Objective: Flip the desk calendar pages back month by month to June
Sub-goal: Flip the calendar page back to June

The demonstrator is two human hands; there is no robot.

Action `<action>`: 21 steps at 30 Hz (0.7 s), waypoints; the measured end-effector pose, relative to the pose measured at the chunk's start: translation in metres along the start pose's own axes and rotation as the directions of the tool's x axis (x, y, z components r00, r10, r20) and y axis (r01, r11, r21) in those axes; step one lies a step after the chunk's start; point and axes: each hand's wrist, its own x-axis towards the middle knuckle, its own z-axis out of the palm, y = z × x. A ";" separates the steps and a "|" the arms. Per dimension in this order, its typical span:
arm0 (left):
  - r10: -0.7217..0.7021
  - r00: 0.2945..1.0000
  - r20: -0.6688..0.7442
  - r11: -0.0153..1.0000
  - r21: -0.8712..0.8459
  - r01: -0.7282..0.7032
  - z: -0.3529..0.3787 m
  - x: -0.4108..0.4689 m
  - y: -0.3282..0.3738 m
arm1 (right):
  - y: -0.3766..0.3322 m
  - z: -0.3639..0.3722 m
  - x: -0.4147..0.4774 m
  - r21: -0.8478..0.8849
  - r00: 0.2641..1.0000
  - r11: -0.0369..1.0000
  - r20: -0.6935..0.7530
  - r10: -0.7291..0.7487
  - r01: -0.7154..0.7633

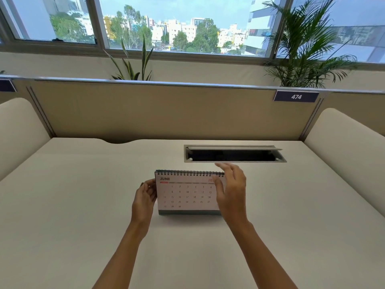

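Both my bare forearms reach in from the near edge over the cream desk (62,205). On the left, my left hand (144,198) curls against the left edge of the desk calendar (187,192), thumb and fingertips touching the page edge; whether they actually nip it I cannot tell from this angle. That calendar stands upright on its grey base near the middle of the desk, facing me, black spiral binding along the top, the front page headed JUNE with the dates in rows below. My right hand (231,190) covers the calendar's right end, fingers loosely spread and reaching up over the binding, holding nothing that I can see; the year print is partly hidden behind it. Just beyond the calendar, a little to the right, a cable hatch (234,153) is set into the desk with its lid (233,147) tilted open. Behind that runs a tan partition (145,113), with a number plate (296,96) reading 474 at its upper right. A snake plant (133,63) and a palm (306,49) stand before the windows (187,24).
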 end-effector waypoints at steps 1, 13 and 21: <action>0.001 1.000 0.001 1.000 0.000 -0.001 0.000 0.000 0.000 | 0.001 -0.002 -0.002 0.031 0.997 0.998 -0.063 0.049 -0.048; -0.004 1.000 0.006 1.000 -0.011 0.004 0.000 0.002 0.000 | 0.040 -0.006 -0.023 0.366 0.743 0.685 0.027 0.668 -0.630; -0.018 1.000 0.002 1.000 -0.014 0.018 0.001 0.002 0.000 | 0.041 0.002 -0.033 0.331 0.697 0.618 0.240 0.676 -0.713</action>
